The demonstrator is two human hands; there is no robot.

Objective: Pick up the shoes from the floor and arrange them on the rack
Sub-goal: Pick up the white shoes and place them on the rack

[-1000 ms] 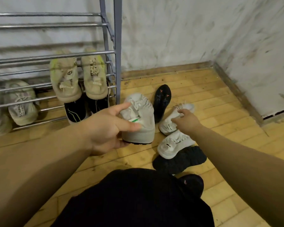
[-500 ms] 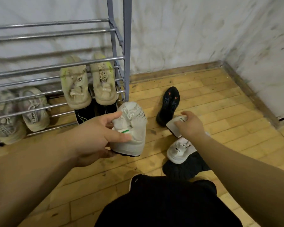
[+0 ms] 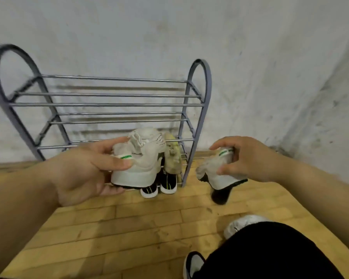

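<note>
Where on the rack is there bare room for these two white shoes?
The rack's top tier and the tier below are bare bars end to end. Crowded: the lower right end, with a yellowish shoe above black shoes. The lower left is partly hidden by the left hand.

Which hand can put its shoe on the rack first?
Left, probably: the left hand holds its white shoe right before the rack; the right hand holds the matching shoe out past its right end.
</note>
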